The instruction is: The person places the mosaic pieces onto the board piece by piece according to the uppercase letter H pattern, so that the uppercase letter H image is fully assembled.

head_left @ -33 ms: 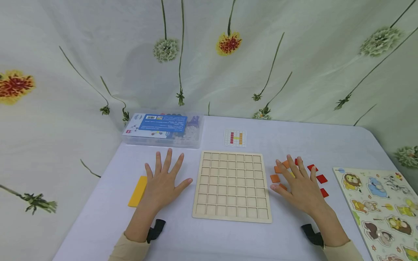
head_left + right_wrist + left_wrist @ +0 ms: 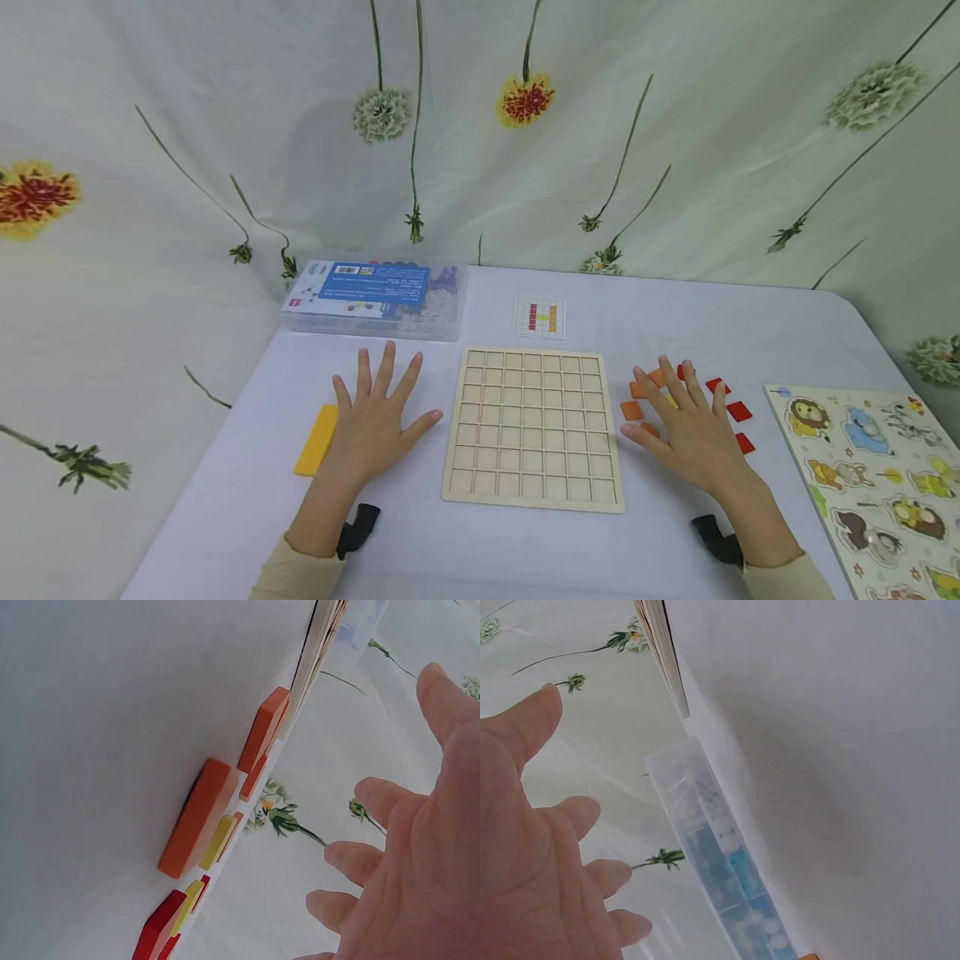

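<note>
Nothing has visibly shifted, so the work seems paused: left hand (image 2: 370, 429) and right hand (image 2: 696, 437), fingers spread, hold nothing, flanking the pale wooden square grid board (image 2: 532, 434) on the white-covered bench (image 2: 525, 552), the right near small flat square red, orange and yellow tiles (image 2: 739, 411).

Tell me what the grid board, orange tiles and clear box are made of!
The grid board looks like matte wood: pale tan, with a layered edge. The orange tiles could be painted wood or plastic: smooth, evenly coloured, dull. The clear box seems smooth plastic: pieces show through.

Left hand (image 2: 367, 432), right hand (image 2: 693, 443) — palm-down, fingers (image 2: 386, 371) spread
</note>
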Demonstrator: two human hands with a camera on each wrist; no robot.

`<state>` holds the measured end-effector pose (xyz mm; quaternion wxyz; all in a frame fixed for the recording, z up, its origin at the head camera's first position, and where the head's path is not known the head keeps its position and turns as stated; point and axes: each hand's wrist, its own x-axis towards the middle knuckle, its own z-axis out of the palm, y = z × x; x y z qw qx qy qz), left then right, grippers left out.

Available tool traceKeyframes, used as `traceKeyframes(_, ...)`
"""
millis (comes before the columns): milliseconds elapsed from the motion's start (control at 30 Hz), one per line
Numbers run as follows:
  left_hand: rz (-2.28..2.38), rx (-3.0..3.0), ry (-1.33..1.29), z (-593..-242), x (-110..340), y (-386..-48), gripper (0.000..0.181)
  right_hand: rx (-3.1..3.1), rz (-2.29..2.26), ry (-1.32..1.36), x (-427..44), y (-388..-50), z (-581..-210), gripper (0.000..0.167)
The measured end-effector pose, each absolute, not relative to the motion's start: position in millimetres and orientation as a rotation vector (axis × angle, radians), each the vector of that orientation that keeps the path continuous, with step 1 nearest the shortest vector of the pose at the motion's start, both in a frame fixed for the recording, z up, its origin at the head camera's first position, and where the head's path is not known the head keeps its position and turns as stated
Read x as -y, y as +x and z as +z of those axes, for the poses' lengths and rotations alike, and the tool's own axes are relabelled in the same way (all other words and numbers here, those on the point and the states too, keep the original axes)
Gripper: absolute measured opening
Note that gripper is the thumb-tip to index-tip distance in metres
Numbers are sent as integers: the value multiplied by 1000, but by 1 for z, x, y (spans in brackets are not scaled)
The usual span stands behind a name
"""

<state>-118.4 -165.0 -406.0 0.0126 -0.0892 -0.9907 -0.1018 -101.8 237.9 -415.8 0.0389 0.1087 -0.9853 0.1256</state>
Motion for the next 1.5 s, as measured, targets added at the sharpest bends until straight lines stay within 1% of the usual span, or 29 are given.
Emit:
traceKeyframes(467, -329, 3072, -284, -407, 163, -117, 86, 2986, 399, 333, -243, -98, -415, 79)
traceKeyframes(667, -451, 3022, -283, -406, 163, -112, 90, 2686, 574, 317, -260, -88, -413, 71)
traceKeyframes(833, -790, 2927, -288, -409, 161, -107, 92, 2414, 769, 103, -282, -76, -416, 64)
traceKeyframes(967, -1049, 2829, -306, -413, 159, -107, 90, 2372, 877, -137, -298, -68, -426, 58)
traceKeyframes(1100, -1170, 2785, -297, -420, 157, -108, 88, 2404, 949, -350, -306, -66, -433, 55)
traceKeyframes(1300, -1282, 2748, -255, -434, 156, -109, 85, 2511, 1090, -671, -310, -65, -435, 54)
traceKeyframes(1500, -1383, 2739, -218, -450, 154, -112, 82, 2608, 1155, -790, -318, -65, -446, 59)
